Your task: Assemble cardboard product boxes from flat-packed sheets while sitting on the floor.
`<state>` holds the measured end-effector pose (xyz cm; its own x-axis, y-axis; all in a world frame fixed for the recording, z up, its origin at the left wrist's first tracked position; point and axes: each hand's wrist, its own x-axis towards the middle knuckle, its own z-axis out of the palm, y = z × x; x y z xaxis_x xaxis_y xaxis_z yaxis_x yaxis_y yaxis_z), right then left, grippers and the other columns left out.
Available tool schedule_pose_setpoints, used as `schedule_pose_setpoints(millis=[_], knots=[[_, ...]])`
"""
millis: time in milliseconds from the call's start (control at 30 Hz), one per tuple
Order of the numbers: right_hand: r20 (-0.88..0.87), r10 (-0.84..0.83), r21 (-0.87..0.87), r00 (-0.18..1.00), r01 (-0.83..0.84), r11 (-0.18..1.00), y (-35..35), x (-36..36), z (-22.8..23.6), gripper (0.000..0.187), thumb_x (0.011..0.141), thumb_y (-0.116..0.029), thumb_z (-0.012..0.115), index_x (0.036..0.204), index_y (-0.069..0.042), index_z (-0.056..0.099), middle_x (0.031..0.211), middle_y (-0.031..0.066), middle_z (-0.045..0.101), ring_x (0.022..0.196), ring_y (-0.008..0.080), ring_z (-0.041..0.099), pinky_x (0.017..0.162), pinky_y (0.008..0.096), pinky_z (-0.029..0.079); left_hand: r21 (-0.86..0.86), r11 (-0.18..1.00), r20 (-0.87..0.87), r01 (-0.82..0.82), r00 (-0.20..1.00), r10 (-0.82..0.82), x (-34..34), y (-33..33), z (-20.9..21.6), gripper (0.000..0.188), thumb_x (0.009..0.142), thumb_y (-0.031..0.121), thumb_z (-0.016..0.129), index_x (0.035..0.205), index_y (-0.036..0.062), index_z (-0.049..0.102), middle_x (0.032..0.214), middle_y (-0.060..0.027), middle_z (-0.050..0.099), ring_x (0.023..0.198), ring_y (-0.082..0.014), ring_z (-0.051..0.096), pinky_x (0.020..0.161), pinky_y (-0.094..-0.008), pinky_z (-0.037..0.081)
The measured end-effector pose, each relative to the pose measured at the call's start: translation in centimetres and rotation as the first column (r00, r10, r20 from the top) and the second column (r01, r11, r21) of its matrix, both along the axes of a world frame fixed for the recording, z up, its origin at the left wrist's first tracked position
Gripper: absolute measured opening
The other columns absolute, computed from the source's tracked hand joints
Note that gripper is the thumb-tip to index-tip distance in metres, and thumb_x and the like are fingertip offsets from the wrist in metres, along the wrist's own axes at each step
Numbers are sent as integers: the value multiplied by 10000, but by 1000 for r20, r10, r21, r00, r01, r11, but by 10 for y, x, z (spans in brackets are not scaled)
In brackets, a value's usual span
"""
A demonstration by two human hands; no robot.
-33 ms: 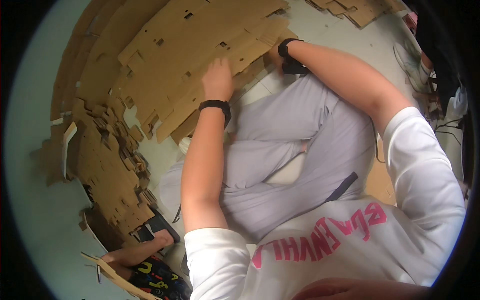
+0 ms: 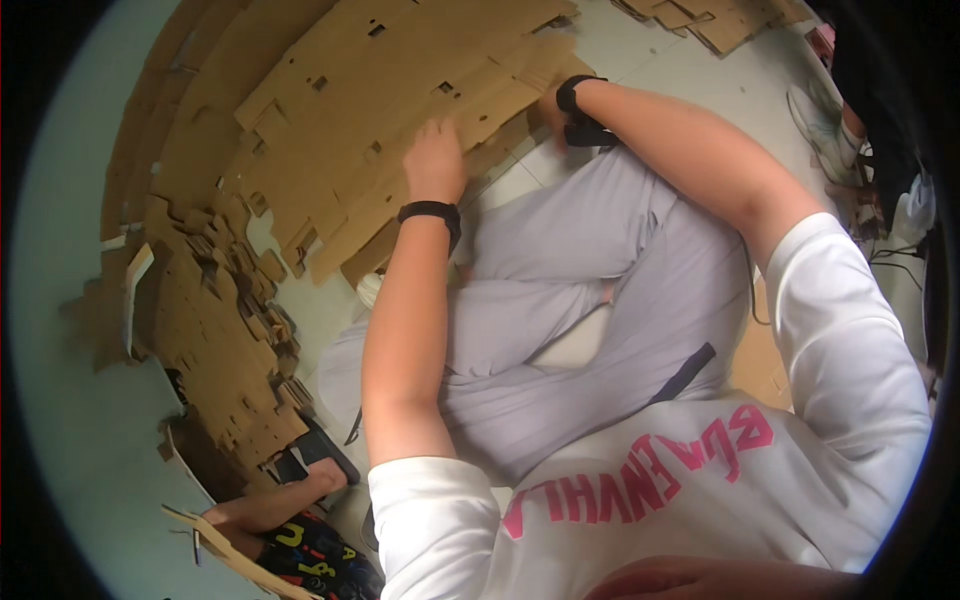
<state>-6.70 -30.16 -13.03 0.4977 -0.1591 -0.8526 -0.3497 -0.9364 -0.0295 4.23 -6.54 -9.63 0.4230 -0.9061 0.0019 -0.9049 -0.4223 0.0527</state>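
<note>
A large flat brown cardboard sheet (image 2: 340, 120) with small cut-out holes lies in front of me, on top of other cardboard. My left hand (image 2: 434, 160) rests on its near edge, palm down, fingers stretched forward over the surface. At the right end of the same near edge is my right hand (image 2: 553, 112), blurred and partly behind its own wrist. Whether its fingers close on the cardboard is hidden. Each wrist wears a black band.
Uneven stacks of cut cardboard (image 2: 215, 330) run along the left wall. More cardboard pieces (image 2: 735, 25) lie at the far right. Another person's arm (image 2: 280, 497) shows at lower left, and a person's shoe (image 2: 820, 130) at right. Cables (image 2: 897, 250) trail near the right edge.
My right hand shifts very slightly at the cardboard's edge. Otherwise nothing visibly differs.
</note>
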Motion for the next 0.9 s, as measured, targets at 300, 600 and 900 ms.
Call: schedule_pose_setpoints(millis=[300, 600, 900], knots=[[-15, -292, 405, 956, 273, 872, -7, -11, 3, 596, 814, -437, 789, 1200, 4, 679, 949, 122, 754, 830, 253, 724, 729, 368, 573, 177, 961, -52, -212, 973, 224, -3, 21, -16, 663, 820, 84, 651, 1441, 28, 425, 1433, -208, 488, 1275, -384, 538, 1014, -466, 509], [459, -294, 188, 838, 232, 954, 5, -8, 16, 563, 839, -433, 744, 1209, -16, 666, 935, 158, 724, 767, 280, 696, 688, 387, 554, 390, 901, -376, -191, 860, 346, 96, 53, -24, 1018, 726, 337, 749, 1585, 91, 262, 1633, -236, 215, 1517, -390, 209, 1218, -468, 274], [409, -486, 454, 772, 290, 843, 8, -7, 19, 539, 830, -450, 726, 1175, -37, 704, 997, 149, 741, 800, 274, 708, 707, 390, 561, 320, 916, -534, -241, 754, 384, 105, 58, -10, 1071, 709, 527, 775, 1554, 34, 341, 1563, -235, 389, 1470, -365, 344, 1191, -417, 310]])
